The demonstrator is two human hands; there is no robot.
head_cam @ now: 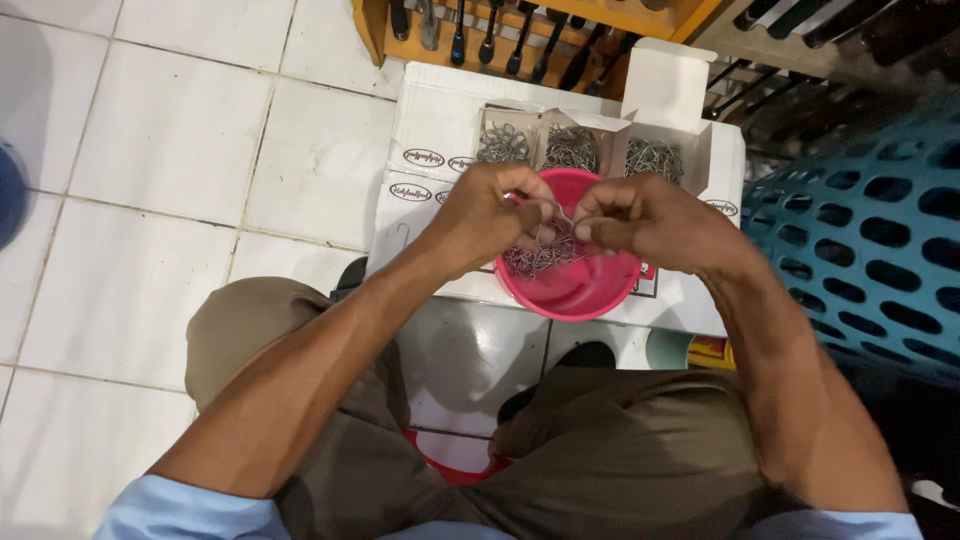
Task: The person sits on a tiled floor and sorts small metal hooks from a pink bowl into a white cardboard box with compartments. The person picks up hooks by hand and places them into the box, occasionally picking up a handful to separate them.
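My left hand (pixel 492 212) and my right hand (pixel 645 218) meet over a pink plastic bowl (pixel 590 290). Both pinch a thin metal wire hook (pixel 562 213) between their fingertips. A heap of small metal hooks (pixel 540 258) lies in the bowl below my hands. The bowl rests on a stack of white cardboard boxes (pixel 440 120). Behind it stand three small open boxes (pixel 570 145) filled with the same metal hooks.
A blue perforated plastic basket (pixel 870 230) stands at the right. A yellow wooden rack of tools (pixel 520 35) is at the top. White floor tiles (pixel 150 200) spread to the left. My knees in brown trousers (pixel 620 450) fill the lower view, with a red object (pixel 455 465) between them.
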